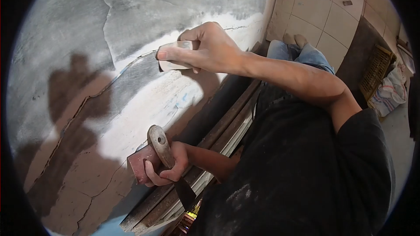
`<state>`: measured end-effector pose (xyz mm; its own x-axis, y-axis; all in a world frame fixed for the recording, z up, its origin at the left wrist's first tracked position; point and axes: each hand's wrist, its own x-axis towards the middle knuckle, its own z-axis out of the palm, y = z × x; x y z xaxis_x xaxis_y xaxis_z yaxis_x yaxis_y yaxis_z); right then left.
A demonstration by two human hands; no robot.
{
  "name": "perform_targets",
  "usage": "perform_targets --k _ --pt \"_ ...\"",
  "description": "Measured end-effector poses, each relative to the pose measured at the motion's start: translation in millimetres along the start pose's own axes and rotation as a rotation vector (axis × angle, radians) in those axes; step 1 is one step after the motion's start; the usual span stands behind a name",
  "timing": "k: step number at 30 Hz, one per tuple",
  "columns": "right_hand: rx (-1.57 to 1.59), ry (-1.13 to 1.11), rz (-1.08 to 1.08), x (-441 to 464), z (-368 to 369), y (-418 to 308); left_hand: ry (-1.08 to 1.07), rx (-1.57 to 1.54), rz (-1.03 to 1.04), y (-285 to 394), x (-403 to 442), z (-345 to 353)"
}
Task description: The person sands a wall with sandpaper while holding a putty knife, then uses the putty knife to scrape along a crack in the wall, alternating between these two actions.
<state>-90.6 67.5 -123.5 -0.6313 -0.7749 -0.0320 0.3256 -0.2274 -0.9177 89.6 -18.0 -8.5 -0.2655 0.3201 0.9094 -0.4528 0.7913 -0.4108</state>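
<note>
Pinching pale piece (173, 65) behind thumb (179, 55): right grip (214, 50); left grip (179, 159) clasping scraper (161, 147), reddish piece (141, 161)

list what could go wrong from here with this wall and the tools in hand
The left hand grips a scraper and a reddish piece together, so one might slip out. The scraper's dark blade sits close to the black shirt and could snag it. The pale piece in the right hand is right by the long crack in the wall; if it catches, the crack's edges may chip.
</note>
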Motion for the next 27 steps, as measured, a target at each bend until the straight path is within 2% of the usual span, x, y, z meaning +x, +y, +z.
perform_targets --k 2,6,9,12,14,17,22,25,27 --pt "0.004 0.025 0.037 -0.7 1.5 -2.6 -0.019 -0.002 0.015 -6.7 -0.9 -3.7" --pt "-0.023 0.053 -0.141 0.5 0.7 22.1 0.020 -0.098 -0.028 -8.5 -3.9 2.8" --pt "0.032 0.032 -0.056 3.4 9.9 -11.5 -0.021 -0.064 -0.029 -6.9 -3.3 -2.3" --pt "0.037 0.028 0.021 -4.2 3.5 -6.5 -0.028 -0.063 -0.034 -8.1 -2.4 -2.1" --pt "-0.015 0.069 0.022 -5.5 -1.9 22.2 -0.012 -0.103 -0.050 -11.8 -5.0 -2.3" --pt "-0.048 0.058 -0.026 0.2 0.7 7.6 -0.014 -0.105 -0.039 -14.8 -5.5 -4.1" --pt "-0.015 0.079 0.046 -7.6 -0.2 14.5 0.017 -0.090 0.007 -19.0 -5.2 -2.8" --pt "-0.027 0.093 -0.045 -3.7 1.5 21.3 0.037 -0.109 0.000 -17.9 -5.3 0.2" --pt "-0.028 0.094 -0.086 2.4 6.5 0.6 0.012 -0.122 -0.041 -15.4 -7.1 -3.5"
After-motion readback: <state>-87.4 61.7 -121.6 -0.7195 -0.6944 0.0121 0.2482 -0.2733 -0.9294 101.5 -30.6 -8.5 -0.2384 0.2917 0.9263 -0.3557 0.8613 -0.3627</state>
